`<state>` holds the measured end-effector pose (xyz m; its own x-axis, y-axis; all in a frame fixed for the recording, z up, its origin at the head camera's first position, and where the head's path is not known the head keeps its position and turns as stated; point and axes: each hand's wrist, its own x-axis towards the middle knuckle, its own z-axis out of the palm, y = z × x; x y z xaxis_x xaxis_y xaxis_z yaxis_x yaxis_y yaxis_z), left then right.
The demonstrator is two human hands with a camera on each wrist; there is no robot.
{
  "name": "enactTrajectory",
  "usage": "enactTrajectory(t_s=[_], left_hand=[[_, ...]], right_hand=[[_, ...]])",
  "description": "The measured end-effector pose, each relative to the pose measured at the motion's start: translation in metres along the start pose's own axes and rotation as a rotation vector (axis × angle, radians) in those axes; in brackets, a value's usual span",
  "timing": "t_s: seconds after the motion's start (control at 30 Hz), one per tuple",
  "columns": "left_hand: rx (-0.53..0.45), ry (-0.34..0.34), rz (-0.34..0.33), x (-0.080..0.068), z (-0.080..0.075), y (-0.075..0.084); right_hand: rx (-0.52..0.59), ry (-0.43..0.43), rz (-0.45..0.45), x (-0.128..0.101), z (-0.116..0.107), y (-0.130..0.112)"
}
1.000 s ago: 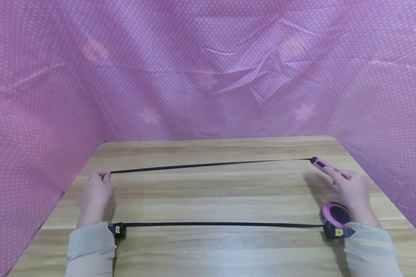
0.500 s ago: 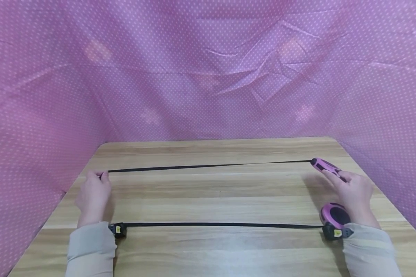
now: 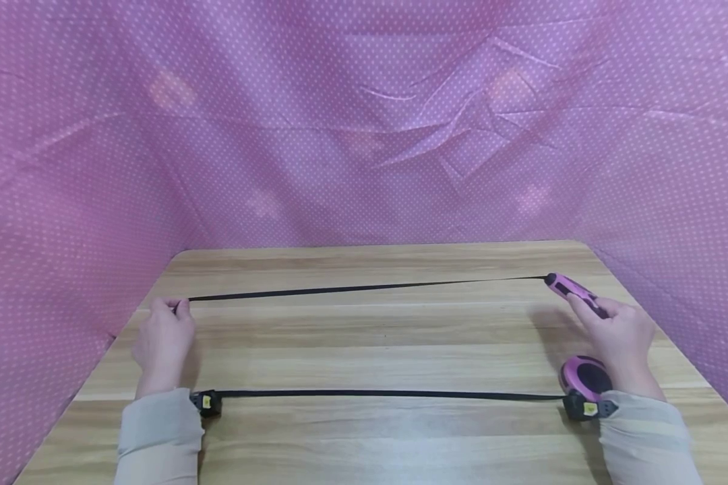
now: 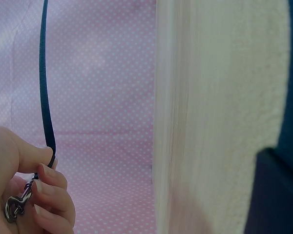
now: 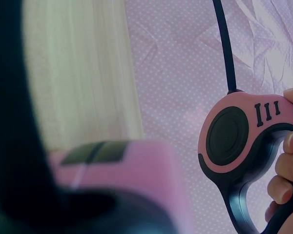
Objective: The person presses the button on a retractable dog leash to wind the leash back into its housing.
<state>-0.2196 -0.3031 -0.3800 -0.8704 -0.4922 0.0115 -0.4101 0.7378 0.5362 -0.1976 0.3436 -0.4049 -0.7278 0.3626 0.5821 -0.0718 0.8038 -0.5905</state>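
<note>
My right hand (image 3: 621, 337) grips the handle of a pink and black retractable dog leash (image 5: 224, 136), fingers curled through its loop. From the leash's nose, a flat black strap (image 3: 340, 291) stretches across to the left, raised over the table. At its other end my left hand (image 3: 165, 340) pinches the strap between thumb and fingers. A metal snap hook (image 4: 19, 202) hangs inside that palm in the left wrist view. A second pink leash (image 3: 584, 375) is beside my right wrist, and blurred pink casing (image 5: 122, 170) looms close in the right wrist view.
Another black strap (image 3: 388, 393) runs across the wooden table (image 3: 370, 350) between the two black wrist cameras, left (image 3: 207, 403) and right (image 3: 582, 406). A pink dotted cloth (image 3: 352, 168) hangs behind the table and at both sides.
My left hand has shifted slightly left with the strap end. The leash in my right hand has tipped and turned a little, showing more of its side than one second ago.
</note>
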Motion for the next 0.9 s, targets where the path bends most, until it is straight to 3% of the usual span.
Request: enactTrajectory(t_s=[0.37,0.9], left_hand=[[0.012,-0.033,0.004,0.0050,-0.0005,-0.0002],[0.019,-0.050,0.027,0.0026,-0.0001,-0.0004]], right_hand=[[-0.017,0.071,-0.077,0.0014,0.0065,-0.0023],[-0.019,0.048,0.003,0.0010,0.0096,-0.0056]])
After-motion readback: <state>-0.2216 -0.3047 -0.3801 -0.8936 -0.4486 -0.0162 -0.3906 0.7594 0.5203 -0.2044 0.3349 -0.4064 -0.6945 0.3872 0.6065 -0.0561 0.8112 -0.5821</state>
